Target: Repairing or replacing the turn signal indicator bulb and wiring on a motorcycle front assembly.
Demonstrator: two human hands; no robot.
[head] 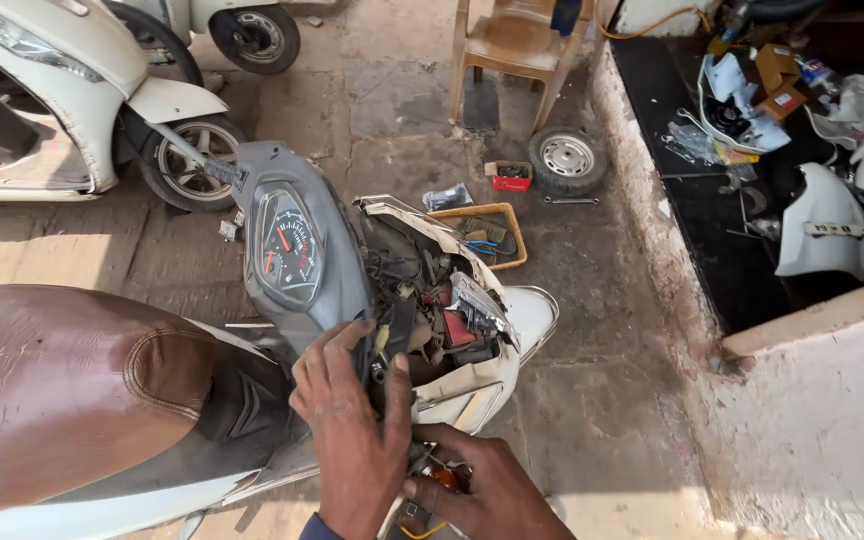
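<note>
A white scooter with a brown seat [62,390] lies below me, its head cover split open. The grey instrument panel [297,250] with its speedometer is tilted up to the left. The white front shell [472,385] hangs to the right, exposing wires and connectors [432,310]. My left hand [352,420] grips the lower edge of the grey panel, thumb pressed by the wiring. Just below it, my right hand [487,485] closes around an orange turn signal part [444,478] at the handlebar.
Another white scooter [52,90] stands at the upper left. On the stone floor ahead lie an orange tray of tools [492,235], a small red box [510,177], a loose wheel [567,158] and a wooden chair [517,45]. A raised ledge [652,200] at right holds body panels and boxes.
</note>
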